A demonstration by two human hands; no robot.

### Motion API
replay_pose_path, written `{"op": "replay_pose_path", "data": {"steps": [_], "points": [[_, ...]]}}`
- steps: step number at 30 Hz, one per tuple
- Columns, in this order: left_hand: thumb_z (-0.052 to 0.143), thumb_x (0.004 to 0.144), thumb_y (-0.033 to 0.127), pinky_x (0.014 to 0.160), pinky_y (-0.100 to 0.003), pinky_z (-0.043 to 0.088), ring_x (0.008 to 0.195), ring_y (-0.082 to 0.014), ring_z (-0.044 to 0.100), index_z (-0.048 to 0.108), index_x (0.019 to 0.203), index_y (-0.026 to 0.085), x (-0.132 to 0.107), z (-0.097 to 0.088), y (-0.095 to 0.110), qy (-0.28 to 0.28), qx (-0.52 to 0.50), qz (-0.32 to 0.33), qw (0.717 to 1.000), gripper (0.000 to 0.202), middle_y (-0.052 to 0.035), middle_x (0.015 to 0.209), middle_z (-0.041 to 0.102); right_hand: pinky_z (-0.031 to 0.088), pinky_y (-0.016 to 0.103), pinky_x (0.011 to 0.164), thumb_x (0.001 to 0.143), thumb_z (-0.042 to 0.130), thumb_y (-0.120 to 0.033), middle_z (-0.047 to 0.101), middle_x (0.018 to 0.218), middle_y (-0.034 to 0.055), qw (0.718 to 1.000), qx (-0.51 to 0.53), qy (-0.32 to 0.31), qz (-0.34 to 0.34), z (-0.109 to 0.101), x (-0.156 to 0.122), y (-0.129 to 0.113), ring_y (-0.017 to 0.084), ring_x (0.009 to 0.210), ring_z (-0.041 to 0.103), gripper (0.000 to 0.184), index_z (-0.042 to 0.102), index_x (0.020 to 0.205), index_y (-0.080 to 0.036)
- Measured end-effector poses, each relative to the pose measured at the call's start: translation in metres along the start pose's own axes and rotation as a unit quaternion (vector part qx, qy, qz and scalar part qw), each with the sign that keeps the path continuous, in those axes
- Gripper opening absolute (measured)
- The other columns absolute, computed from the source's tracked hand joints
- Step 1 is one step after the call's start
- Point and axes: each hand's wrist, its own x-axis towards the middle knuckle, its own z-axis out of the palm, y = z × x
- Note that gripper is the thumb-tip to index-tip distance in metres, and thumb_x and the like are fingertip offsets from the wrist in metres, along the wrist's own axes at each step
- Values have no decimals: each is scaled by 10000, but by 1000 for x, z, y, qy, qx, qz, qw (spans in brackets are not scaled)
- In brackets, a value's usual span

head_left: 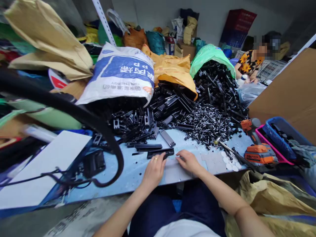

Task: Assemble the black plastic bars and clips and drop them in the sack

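At the far left a flat white board (pixel 49 158) lies on the light blue bench (pixel 133 174), and a thick black hose (pixel 74 110) arches over it and curls down to the bench top. Behind the hose a white-and-blue woven sack (pixel 120 75) lies on its side, with a heap of black plastic parts (pixel 148 115) spilling from under it. In front of that heap lies the long black ribbed plastic strip (pixel 160 153), flat on the bench. The left hand (pixel 154 169), a ring on one finger, rests palm down with its fingertips touching the strip's near edge; whether its grip has closed on the strip cannot be told. Just to the right, the right hand (pixel 189 161) lies flat with fingers stretched towards the strip's right end, its grip loose and holding nothing visible. Behind it spreads a pile of small dark screws (pixel 207 123), backed by a yellow paper sack (pixel 172 70) and a green plastic bag (pixel 209 56). Further right an orange cordless drill (pixel 256 148) lies beside a pink plastic basket (pixel 274 149) with a blue plastic basket (pixel 281 131) in it. At the back right another person in a flowered top (pixel 248 62) sits.
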Motion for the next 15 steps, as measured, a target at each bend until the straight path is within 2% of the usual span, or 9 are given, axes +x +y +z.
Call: {"op": "replay_pose_path", "data": {"steps": [3, 5, 7, 10, 12, 13, 15], "points": [[335, 894, 253, 691, -341, 457, 821, -231, 543, 555, 1064, 107, -33, 13, 9, 18, 87, 28, 996, 314, -133, 894, 575, 426, 268, 803, 848, 482, -227, 607, 940, 82, 999, -34, -13, -9, -3, 9, -2, 161, 913, 545, 181, 590, 959, -133], [384, 871, 240, 697, -356, 460, 861, -252, 535, 574, 1015, 94, -46, 15, 8, 61, 130, 2, 990, 279, -151, 922, 566, 420, 276, 812, 853, 482, -231, 603, 957, 82, 997, -58, -30, -45, -4, 21, -9, 168, 927, 531, 189, 589, 977, -136], [413, 855, 244, 702, -363, 464, 870, -258, 533, 583, 942, 93, -53, 13, 6, 105, 132, -34, 985, 244, -154, 921, 562, 410, 299, 829, 849, 497, -242, 588, 1019, 91, 991, -92, -52, -85, -3, 38, -21, 183, 958, 509, 224, 576, 1032, -140], [437, 851, 270, 705, -345, 477, 837, -228, 548, 563, 839, 121, -56, 5, 5, 170, 54, -61, 982, 196, -120, 871, 572, 390, 368, 844, 810, 562, -252, 570, 1076, 116, 977, -149, -109, -103, 2, 65, -38, 234, 1000, 485, 301, 561, 1085, -128], [470, 849, 288, 747, -328, 482, 875, -209, 561, 536, 839, 131, -54, -1, 8, 229, -24, -75, 970, 171, -102, 884, 583, 374, 403, 860, 786, 594, -254, 586, 1031, 124, 976, -144, -144, -81, 6, 79, -43, 253, 999, 489, 303, 577, 1055, -117], [491, 846, 292, 769, -317, 481, 901, -199, 566, 525, 856, 133, -53, -4, 11, 259, -62, -85, 960, 163, -95, 900, 588, 374, 405, 864, 780, 601, -260, 593, 1004, 121, 980, -112, -151, -59, 7, 84, -44, 247, 981, 501, 303, 581, 1045, -114], [524, 839, 286, 778, -283, 481, 895, -170, 580, 514, 898, 138, -49, -8, 15, 307, -118, -104, 938, 160, -75, 900, 598, 402, 374, 842, 778, 598, -290, 597, 966, 108, 989, 20, -145, -1, 7, 86, -39, 208, 911, 531, 360, 554, 1087, -112]]}}
